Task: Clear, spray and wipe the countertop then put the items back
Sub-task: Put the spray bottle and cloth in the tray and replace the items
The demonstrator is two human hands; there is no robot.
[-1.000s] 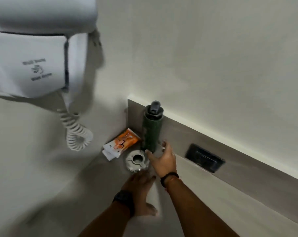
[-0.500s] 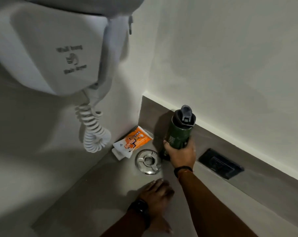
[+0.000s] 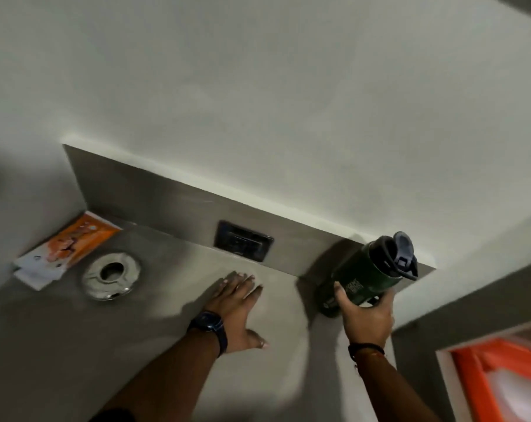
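My right hand (image 3: 364, 315) grips a dark green bottle (image 3: 364, 275) with a grey flip cap, tilted and held at the right end of the grey countertop (image 3: 60, 345), close to the backsplash. My left hand (image 3: 237, 303), a watch on its wrist, lies flat with straight fingers on the counter's middle. An orange and white packet (image 3: 66, 245) lies in the back left corner. Beside it sits a round shiny metal dish (image 3: 110, 278).
A dark socket plate (image 3: 243, 243) is set in the grey backsplash behind my left hand. The counter's right edge drops off past the bottle; something orange (image 3: 501, 382) shows below at the bottom right. White wall rises above.
My right hand has carried the green bottle from the back left corner to the counter's right end. The view swung right, so the wall hair dryer is out of sight.
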